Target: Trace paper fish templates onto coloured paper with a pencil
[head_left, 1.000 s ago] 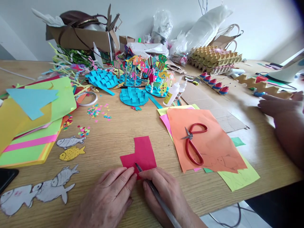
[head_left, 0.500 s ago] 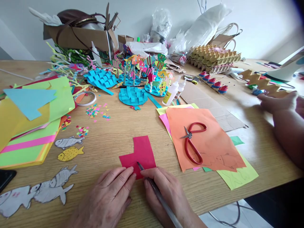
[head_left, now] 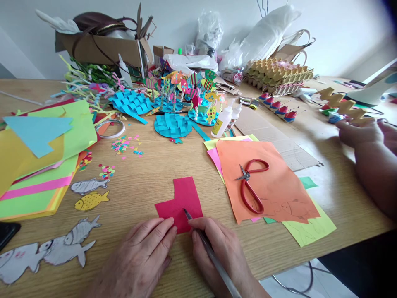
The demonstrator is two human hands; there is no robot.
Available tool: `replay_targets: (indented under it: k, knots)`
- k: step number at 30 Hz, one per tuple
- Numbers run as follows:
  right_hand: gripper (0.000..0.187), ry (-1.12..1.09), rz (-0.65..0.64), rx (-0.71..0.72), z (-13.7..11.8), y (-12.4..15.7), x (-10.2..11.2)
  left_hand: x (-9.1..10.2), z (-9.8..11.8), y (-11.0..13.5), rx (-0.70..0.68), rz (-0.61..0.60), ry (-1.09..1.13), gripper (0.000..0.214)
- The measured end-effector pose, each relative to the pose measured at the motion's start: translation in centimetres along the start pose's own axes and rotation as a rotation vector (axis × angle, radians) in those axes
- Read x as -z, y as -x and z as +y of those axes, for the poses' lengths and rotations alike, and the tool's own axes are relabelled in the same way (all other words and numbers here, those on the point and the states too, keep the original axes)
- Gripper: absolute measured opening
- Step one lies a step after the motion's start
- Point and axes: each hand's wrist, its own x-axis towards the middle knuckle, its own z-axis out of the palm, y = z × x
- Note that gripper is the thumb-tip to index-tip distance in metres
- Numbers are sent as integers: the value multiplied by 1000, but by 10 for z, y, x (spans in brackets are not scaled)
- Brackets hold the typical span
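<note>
A piece of red paper (head_left: 184, 198) with a step-shaped outline lies on the table in front of me. My left hand (head_left: 145, 248) rests flat with its fingertips on the paper's lower left edge, holding nothing. A pen (head_left: 204, 244) is gripped in my right hand (head_left: 218, 250), its dark tip on the red sheet, where a faint drawn line shows. To the right, red-handled scissors (head_left: 246, 176) lie on orange paper (head_left: 276, 174) with fish outlines drawn on it. Cut-out fish lie at the left, among them a yellow spotted fish (head_left: 91, 201).
Stacked coloured paper (head_left: 46, 190) fills the left side, near a tape roll (head_left: 110, 128) and confetti (head_left: 124, 145). Glue bottles (head_left: 221, 122), blue woven paper discs (head_left: 173, 125) and egg trays (head_left: 279, 74) stand farther back. Another person's hands (head_left: 359, 132) hold a carton strip at the right.
My right hand has shifted slightly right with the pen, its tip tracing across the red paper. My left hand has stayed in place.
</note>
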Motion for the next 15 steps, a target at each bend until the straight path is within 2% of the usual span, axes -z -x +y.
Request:
replay_targets:
  k: [7,12,15]
  knots:
    - [18,19,4,0,0,-2,1,0,-2,4,-23,-22,-20,36]
    - [19,42,-80,17,-4,-6,9,-1,-2,4,-30,-13,-9,36]
    - [18,48,-51,5,-3,-6,7,-2,-2,3,-29,-14,-13,35]
